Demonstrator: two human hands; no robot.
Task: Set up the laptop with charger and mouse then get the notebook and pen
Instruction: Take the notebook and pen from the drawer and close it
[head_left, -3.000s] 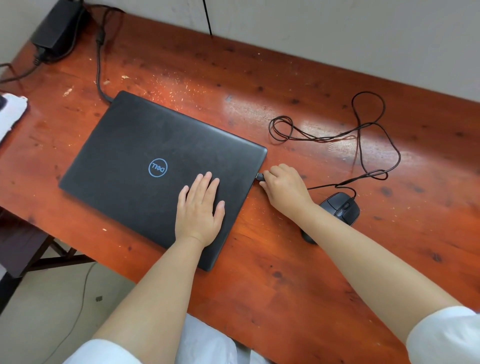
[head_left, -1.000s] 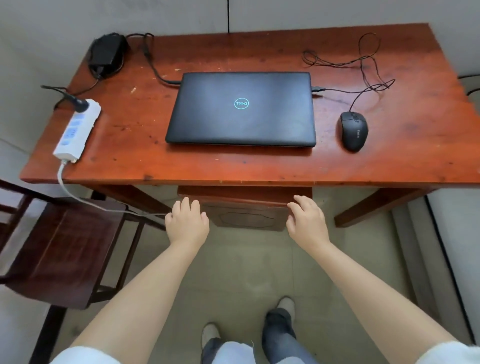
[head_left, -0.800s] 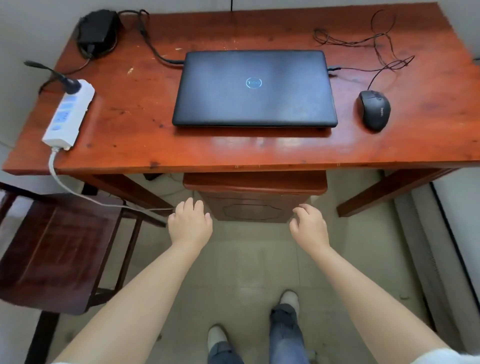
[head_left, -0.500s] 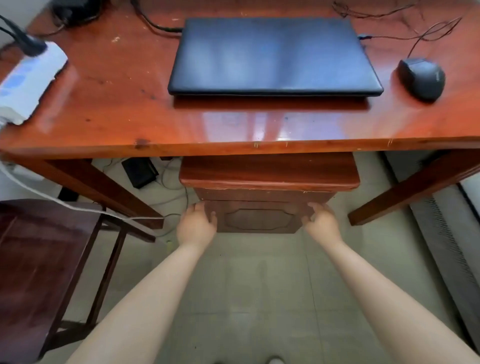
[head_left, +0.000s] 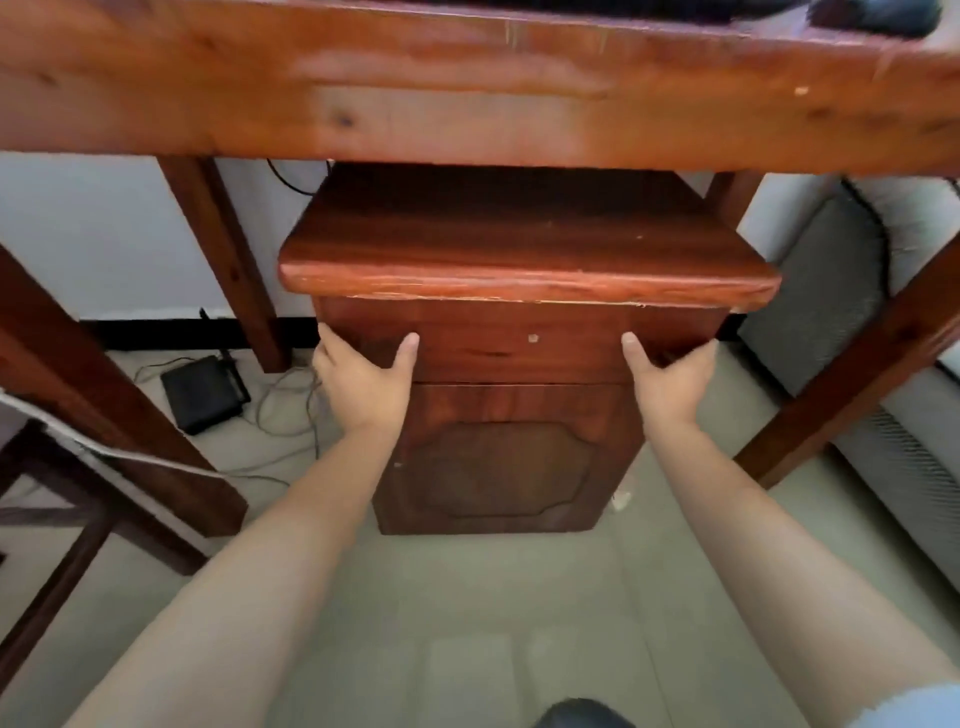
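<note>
Under the red-brown table stands a small wooden cabinet with a drawer front below its top slab. My left hand clasps the cabinet's left corner at drawer height, thumb on the front and fingers round the side. My right hand clasps the right corner the same way. Only a dark blurred bit of the mouse shows at the top right edge. Notebook and pen are out of sight.
Table legs slant on both sides of the cabinet. A black box with loose cables lies on the floor at left, and a white cable crosses there. A dark chair frame is at far left, a grille at right.
My view has dropped from above the table to below its edge. Both hands moved forward from the air in front of the cabinet onto its two upper corners.
</note>
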